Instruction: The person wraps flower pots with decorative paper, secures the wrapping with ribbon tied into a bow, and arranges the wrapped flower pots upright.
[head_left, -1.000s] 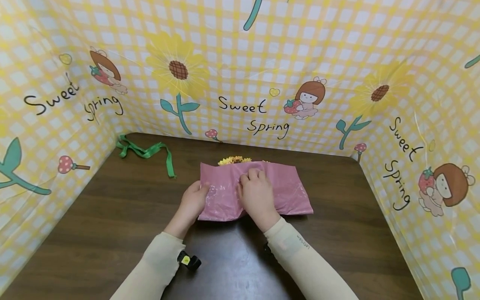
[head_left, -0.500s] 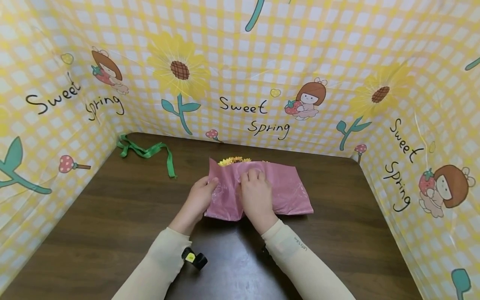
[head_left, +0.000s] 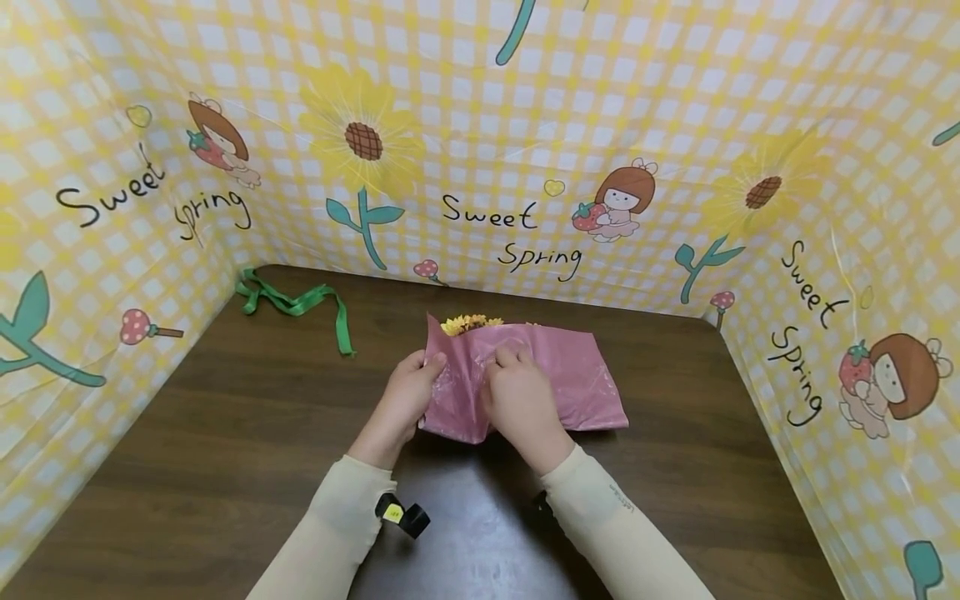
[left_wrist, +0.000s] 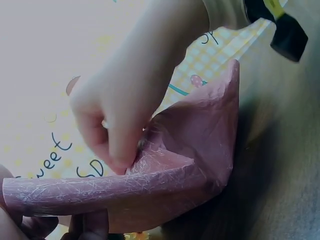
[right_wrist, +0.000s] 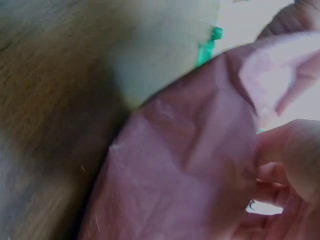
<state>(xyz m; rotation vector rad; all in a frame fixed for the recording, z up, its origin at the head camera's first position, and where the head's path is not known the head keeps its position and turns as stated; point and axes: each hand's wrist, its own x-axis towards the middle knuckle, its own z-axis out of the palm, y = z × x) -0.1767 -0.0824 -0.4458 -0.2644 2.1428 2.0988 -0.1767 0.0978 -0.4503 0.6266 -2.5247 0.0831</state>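
Observation:
Pink wrapping paper is folded around yellow artificial flowers, whose heads peek out over its top edge in the head view. My left hand grips the paper's left edge, thumb in front and fingers behind. At the middle of the paper, my right hand pinches a gathered fold with curled fingers. The left wrist view shows the right hand with thumb and fingertips together on the crumpled pink paper. Stems under the wrap are hidden.
A green ribbon lies loosely at the back left of the dark wooden table. Yellow checked cloth with printed flowers walls in the back and both sides.
My left hand has moved to the right, bringing the paper's left edge inward toward the middle. The right hand stays at the central fold, and the right part of the paper lies as before.

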